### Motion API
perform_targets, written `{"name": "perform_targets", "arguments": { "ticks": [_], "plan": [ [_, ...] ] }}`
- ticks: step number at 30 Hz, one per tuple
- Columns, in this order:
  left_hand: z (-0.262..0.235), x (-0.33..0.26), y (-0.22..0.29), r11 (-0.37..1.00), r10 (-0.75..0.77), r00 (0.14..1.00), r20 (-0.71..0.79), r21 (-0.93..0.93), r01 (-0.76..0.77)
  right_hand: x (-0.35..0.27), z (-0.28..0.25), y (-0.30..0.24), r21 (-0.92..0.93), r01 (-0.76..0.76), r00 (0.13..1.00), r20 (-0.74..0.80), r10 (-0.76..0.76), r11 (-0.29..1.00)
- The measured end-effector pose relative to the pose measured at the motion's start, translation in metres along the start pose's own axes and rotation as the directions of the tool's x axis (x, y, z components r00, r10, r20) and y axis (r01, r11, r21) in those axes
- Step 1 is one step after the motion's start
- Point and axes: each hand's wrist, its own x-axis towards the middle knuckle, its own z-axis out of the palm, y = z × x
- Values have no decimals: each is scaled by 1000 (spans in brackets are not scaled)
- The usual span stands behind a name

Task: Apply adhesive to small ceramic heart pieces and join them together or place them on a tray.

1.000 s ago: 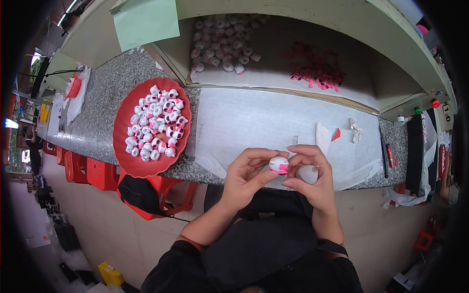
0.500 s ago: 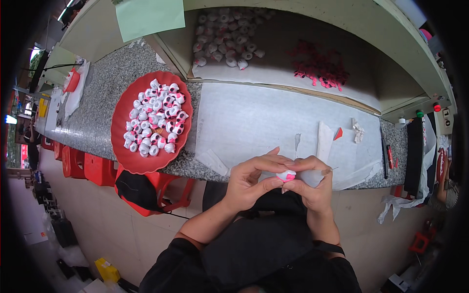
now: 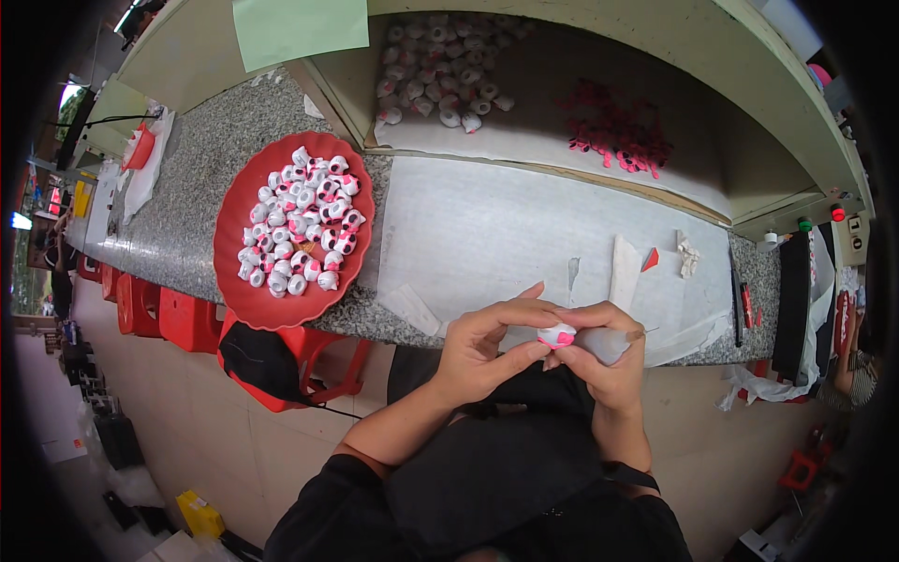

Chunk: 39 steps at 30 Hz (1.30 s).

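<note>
My left hand [image 3: 487, 342] and my right hand [image 3: 607, 361] meet over the bench's front edge, both pinching one small white and pink piece [image 3: 558, 335]. The right hand also holds a small clear bag-like thing [image 3: 607, 343] against its palm. A red round tray [image 3: 292, 228] heaped with several similar white, pink and black pieces sits on the granite counter to the left of my hands. More white pieces [image 3: 440, 70] and a scatter of small pink parts [image 3: 613, 126] lie in the recessed shelf beyond.
A grey sheet [image 3: 506, 234] covers the bench in front of me, with paper scraps [image 3: 623, 267] and a red pen [image 3: 746, 304] at its right. Red stools [image 3: 159, 314] and a black bag [image 3: 267, 361] stand below the counter. A green sheet [image 3: 295, 23] hangs above.
Both hands have drawn slightly down and toward me with the small piece, and the fingers have shifted around it. The tray and shelf items have not moved.
</note>
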Motion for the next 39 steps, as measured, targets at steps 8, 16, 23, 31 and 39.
{"name": "perform_targets", "arguments": {
  "ticks": [8,16,23,31,39],
  "plan": [
    [3,0,-3,999,-1,1000,-30,-53,-1,2,1,1,32,6,1000,-7,-6,999],
    [-6,-2,-10,995,30,999,17,-98,-29,0,0,10,30,12,999,52,-14,999],
    [-8,-3,-14,988,-29,999,35,-151,34,-1,-1,9,111,-9,999,48,4,994],
    [-14,-9,9,999,38,999,16,35,-38,9,9,12,126,-45,989,145,27,991],
    [-83,0,70,364,451,855,-258,927,88,30,-13,13,-121,-49,998,-33,45,992]
  ]
}}
